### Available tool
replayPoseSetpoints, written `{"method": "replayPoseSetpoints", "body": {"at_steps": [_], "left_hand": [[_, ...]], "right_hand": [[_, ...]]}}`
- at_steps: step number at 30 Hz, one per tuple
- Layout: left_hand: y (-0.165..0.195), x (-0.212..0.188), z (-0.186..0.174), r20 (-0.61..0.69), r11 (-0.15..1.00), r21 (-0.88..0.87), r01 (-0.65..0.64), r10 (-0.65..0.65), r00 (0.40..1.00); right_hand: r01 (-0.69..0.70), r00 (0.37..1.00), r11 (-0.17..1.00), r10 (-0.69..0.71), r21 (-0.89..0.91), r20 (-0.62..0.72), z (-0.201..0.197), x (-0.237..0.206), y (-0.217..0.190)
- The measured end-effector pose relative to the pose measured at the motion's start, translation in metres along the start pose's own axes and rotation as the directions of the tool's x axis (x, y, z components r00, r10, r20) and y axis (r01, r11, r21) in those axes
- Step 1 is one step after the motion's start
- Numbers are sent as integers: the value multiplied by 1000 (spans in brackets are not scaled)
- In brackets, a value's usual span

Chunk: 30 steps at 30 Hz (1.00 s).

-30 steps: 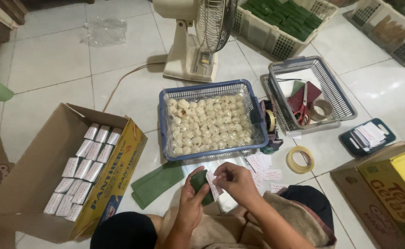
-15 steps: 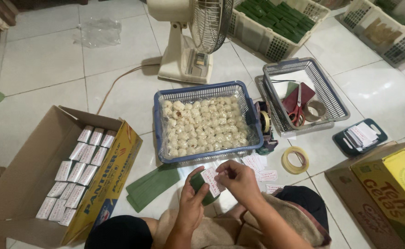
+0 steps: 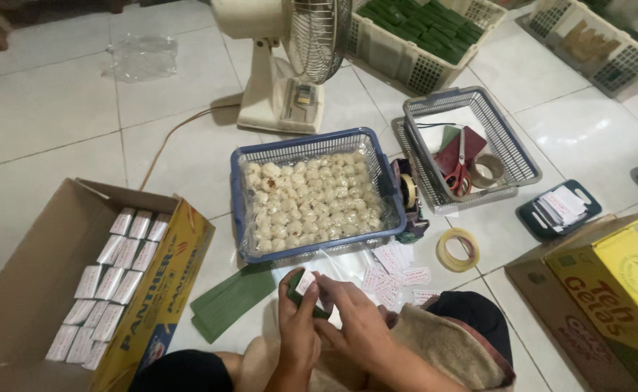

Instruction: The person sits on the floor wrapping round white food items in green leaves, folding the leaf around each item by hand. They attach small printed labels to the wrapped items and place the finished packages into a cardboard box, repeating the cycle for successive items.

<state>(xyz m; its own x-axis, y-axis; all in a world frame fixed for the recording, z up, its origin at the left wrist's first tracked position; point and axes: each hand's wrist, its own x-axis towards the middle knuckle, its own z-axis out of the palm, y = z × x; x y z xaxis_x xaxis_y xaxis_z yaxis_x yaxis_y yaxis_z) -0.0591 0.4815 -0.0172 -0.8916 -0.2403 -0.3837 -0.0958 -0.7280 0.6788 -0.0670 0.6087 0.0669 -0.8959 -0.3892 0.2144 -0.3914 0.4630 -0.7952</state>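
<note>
A person seated on a pale tiled floor (image 3: 57,109) held a small green leaf-wrapped parcel (image 3: 306,290) between both hands just above the lap. The left hand (image 3: 298,323) cupped the parcel from below with fingers closed around it, while the right hand (image 3: 355,319) pinched a white paper label (image 3: 305,282) against its top.

Directly ahead stood a blue plastic basket (image 3: 311,145), lined with clear film and packed with pale, lumpy round sweets (image 3: 308,199). Loose printed labels (image 3: 395,272) lay scattered between the basket and the person's knees, and flat strips of green leaf (image 3: 232,301) rested on the tiles to the left. Further left, an open cardboard box (image 3: 152,290) held rows of white-labelled parcels (image 3: 108,283).

To the right, a tape dispenser (image 3: 408,199) leaned against the blue basket, a roll of clear tape (image 3: 457,250) lay on the floor, and a grey mesh basket (image 3: 515,156) contained red-handled scissors (image 3: 458,170) and another tape roll. A cream standing fan (image 3: 290,65) stood behind, beside a crate of green parcels (image 3: 420,33).
</note>
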Motion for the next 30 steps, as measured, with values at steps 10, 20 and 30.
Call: {"method": "replayPoseSetpoints", "body": {"at_steps": [10, 20, 30], "left_hand": [[-18, 15, -12, 127, 976, 190, 107, -132, 983], [-22, 11, -9, -74, 913, 266, 309, -300, 951], [-11, 5, 4, -21, 955, 230, 187, -187, 982]], "right_hand": [[28, 997, 990, -18, -137, 75, -19, -1, 71], [-790, 478, 511, 860, 340, -181, -104, 59, 256], [-492, 620, 473, 780, 731, -88, -95, 48, 262]]}}
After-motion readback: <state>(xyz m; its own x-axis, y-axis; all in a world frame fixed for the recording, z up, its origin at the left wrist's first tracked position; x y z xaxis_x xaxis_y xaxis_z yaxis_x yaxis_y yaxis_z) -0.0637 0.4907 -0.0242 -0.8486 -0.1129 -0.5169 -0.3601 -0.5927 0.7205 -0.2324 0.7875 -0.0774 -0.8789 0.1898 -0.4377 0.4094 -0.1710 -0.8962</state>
